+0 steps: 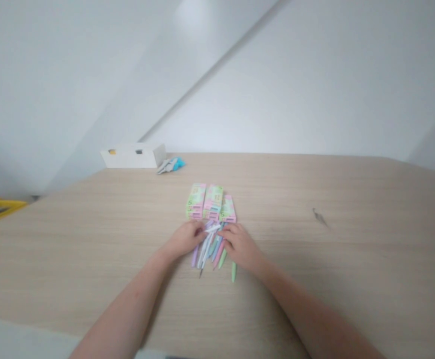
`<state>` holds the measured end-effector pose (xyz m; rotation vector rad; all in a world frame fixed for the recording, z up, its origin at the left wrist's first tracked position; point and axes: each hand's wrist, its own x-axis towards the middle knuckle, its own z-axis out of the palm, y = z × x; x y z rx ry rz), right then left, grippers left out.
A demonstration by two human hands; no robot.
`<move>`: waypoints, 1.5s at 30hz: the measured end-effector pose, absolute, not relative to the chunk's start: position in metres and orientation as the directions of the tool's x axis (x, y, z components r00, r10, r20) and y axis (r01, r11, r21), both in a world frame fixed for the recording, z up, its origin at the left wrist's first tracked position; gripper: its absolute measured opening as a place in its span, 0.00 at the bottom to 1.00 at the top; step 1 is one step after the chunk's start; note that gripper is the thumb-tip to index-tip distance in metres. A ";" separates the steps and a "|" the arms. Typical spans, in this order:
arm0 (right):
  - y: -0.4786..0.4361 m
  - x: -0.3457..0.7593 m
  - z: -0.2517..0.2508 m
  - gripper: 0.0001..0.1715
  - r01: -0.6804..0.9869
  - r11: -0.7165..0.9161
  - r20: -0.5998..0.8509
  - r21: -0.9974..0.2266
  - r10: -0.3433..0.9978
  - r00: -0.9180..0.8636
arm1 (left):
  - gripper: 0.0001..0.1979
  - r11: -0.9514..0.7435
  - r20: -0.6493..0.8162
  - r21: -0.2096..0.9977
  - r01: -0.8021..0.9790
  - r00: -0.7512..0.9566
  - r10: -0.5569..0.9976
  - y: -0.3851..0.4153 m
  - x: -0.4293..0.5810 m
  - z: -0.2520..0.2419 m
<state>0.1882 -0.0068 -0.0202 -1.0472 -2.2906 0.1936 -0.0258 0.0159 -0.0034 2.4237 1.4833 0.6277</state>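
Note:
Several pastel pens [217, 249] in lilac, white, blue, pink and green lie in a loose bunch on the wooden table. A short white pen [213, 228] spans the gap between my two hands above the bunch. My left hand [187, 238] has its thumb and fingers closed at the left end of this pen. At its other end, the curled fingertips of my right hand [239, 243] close on it. One green pen [234, 271] lies apart, below my right hand. Just beyond my hands stand three pink and green patterned boxes [213, 202] side by side.
At the back left is a white box [129, 156] with cutouts, and a crumpled grey and blue wrapper [171, 165] beside it. A small dark object [319, 217] lies on the right of the table [370, 249]. A yellow-edged tray [4, 205] shows at far left.

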 end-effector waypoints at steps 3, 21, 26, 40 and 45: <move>-0.006 0.188 -0.022 0.19 0.642 0.686 0.456 -0.342 0.719 -0.525 | 0.10 -0.465 0.240 0.403 0.788 0.399 0.885 0.016 -0.025 -0.002; -0.009 0.188 -0.017 0.11 0.619 0.697 0.460 -0.363 0.712 -0.531 | 0.11 -0.465 0.230 0.408 0.786 0.404 0.885 0.015 -0.024 0.000; -0.007 0.190 -0.019 0.11 0.608 0.709 0.458 -0.357 0.700 -0.547 | 0.11 -0.469 0.223 0.412 0.781 0.413 0.883 0.015 -0.025 0.000; -0.008 0.191 -0.016 0.02 0.590 0.720 0.445 -0.366 0.692 -0.569 | 0.10 -0.469 0.227 0.414 0.780 0.410 0.883 0.015 -0.024 0.000; -0.006 0.189 -0.019 0.03 0.621 0.661 0.451 -0.421 0.746 -0.490 | 0.09 -0.484 0.263 0.434 0.760 0.406 0.875 0.014 -0.024 0.001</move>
